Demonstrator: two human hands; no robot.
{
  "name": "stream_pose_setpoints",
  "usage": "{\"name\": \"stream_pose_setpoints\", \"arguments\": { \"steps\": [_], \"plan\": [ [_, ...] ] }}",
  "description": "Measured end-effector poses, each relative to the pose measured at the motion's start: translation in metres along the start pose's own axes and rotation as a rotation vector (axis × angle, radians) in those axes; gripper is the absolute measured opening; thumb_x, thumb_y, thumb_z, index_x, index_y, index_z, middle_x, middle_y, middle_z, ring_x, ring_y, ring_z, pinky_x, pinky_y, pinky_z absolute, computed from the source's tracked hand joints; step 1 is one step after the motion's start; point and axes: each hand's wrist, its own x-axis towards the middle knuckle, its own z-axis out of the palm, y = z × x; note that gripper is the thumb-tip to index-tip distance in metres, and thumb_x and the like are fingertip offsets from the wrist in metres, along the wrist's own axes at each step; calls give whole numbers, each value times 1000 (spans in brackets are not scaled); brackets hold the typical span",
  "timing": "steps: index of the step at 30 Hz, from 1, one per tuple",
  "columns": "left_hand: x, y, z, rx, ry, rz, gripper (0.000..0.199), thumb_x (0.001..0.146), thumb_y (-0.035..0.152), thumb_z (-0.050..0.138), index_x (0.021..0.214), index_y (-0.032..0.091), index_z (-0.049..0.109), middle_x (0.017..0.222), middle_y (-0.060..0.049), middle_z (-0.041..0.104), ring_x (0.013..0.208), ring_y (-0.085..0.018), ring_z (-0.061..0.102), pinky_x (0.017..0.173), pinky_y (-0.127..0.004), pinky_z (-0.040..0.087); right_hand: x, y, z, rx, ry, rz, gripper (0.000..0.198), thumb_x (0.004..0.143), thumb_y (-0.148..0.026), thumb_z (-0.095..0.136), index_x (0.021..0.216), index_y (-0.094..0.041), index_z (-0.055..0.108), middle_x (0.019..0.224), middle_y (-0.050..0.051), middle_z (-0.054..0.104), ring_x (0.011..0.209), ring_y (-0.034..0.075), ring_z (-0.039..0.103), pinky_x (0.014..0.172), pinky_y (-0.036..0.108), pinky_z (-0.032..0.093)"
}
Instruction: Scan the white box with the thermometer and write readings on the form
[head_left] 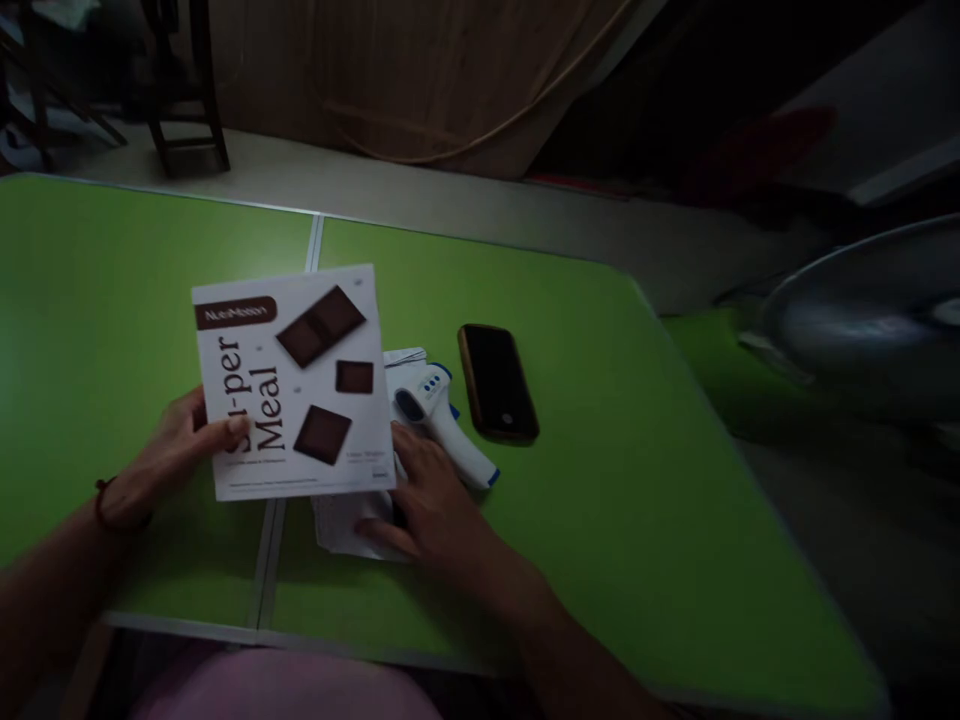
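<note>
My left hand (199, 435) is closed on the left edge of a flat white box (322, 390) with brown chocolate pieces and "Su-per Meal" printed on it, its thumb across the front. The box is tilted up above the table. My right hand (431, 490) is by the box's lower right corner, thumb stretched away from the fingers; some fingertips are hidden behind the box. Under that thumb lies a white packet or sheet (341, 525), mostly covered. A white and blue infrared thermometer (450, 430) rests just beyond my right hand.
A phone in a brown case (499, 382) lies right of the thermometer on the green table (615, 500). A pale seam (270, 565) crosses the table. A dark chair (184, 100) stands beyond the far edge, and a large round grey object (870, 310) is at the right.
</note>
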Motion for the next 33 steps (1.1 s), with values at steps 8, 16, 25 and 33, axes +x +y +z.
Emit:
{"name": "stream_pose_setpoints", "arguments": {
  "steps": [8,16,25,33],
  "plan": [
    [1,5,3,106,-108,-26,59,78,61,73,114,16,59,109,-15,74,88,-31,74,68,-42,66,-5,8,-17,168,171,-47,53,90,-46,64,136,-19,58,153,20,46,139,36,48,104,54,52],
    [-2,7,3,116,-218,-11,67,81,60,70,128,19,46,119,-15,70,87,-28,74,65,-37,65,4,33,-17,-112,375,502,48,89,-43,59,125,-11,62,121,23,64,111,37,63,90,55,54],
    [-4,3,4,99,-180,-57,69,78,59,74,124,18,44,125,-18,66,99,-34,72,71,-46,65,10,5,-56,666,485,893,52,76,-51,68,119,-22,64,103,10,71,85,26,67,66,39,57],
    [-4,-3,1,110,-166,-21,64,80,52,76,124,17,45,130,-19,64,106,-33,70,75,-45,64,30,-65,-75,1506,124,678,36,69,-51,70,84,-19,66,67,2,60,56,14,49,50,29,43]
  ]
}}
